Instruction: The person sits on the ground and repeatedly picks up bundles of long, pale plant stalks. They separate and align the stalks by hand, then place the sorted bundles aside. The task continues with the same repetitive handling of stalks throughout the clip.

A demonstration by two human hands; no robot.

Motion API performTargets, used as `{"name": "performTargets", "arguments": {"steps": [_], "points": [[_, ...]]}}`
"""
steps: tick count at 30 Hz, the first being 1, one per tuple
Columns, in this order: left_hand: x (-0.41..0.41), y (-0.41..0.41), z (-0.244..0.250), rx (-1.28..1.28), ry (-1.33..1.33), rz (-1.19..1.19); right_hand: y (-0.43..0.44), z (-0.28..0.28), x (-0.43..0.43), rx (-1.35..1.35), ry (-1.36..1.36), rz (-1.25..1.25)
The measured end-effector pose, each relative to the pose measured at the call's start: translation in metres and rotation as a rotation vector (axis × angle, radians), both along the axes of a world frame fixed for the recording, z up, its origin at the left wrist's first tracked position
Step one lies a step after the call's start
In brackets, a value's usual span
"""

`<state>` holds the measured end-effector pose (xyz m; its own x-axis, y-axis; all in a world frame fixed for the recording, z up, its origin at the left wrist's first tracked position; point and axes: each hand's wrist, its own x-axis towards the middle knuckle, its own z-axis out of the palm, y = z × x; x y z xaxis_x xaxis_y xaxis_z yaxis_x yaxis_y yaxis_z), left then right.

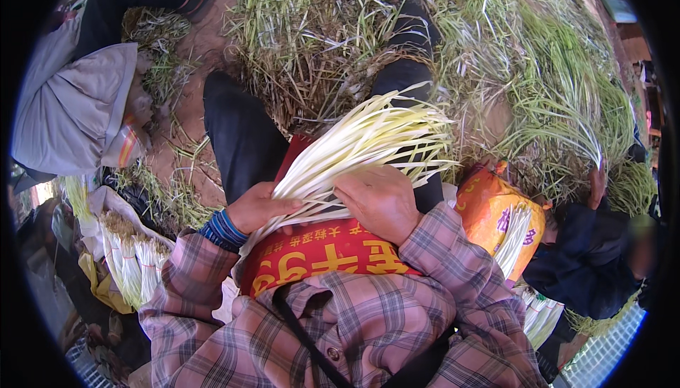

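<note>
A loose bunch of pale yellow-white leafy stalks, like blanched chives (356,143), lies across my lap with its leaf tips fanned toward the upper right. My left hand (265,207) is closed round the lower part of the bunch, thumb on top. Against the near side of the stalks rests my right hand (377,202), its fingers curled in; whether it pinches any stalks cannot be told. Beneath both hands a red printed sack (324,252) covers my lap.
Cut green leaves (552,59) and dry straw cover the ground ahead. Tied bundles of white stalks (133,266) stand at the left. An orange sack (499,213) bears stalks at the right. Other people sit close by: a grey garment (74,106) left, a dark sleeve (579,260) right.
</note>
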<state>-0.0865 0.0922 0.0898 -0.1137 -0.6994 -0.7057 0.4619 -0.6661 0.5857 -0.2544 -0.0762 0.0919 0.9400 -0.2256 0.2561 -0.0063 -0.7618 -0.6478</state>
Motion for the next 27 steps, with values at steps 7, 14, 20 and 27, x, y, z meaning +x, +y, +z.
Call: {"name": "performTargets", "arguments": {"steps": [7,14,20,27], "points": [[0.000,0.002,-0.003,-0.003,0.011,-0.005,0.005,0.009,0.006,-0.004,-0.022,0.102],[-0.003,0.002,-0.002,-0.109,-0.041,-0.014,0.015,0.015,0.011,0.281,-0.052,0.294],[-0.013,-0.001,0.007,-0.021,0.051,-0.023,0.018,0.011,0.023,0.860,0.200,0.325],[-0.013,0.001,0.008,0.010,-0.055,-0.148,0.001,0.012,0.013,1.729,-0.130,0.152]]}}
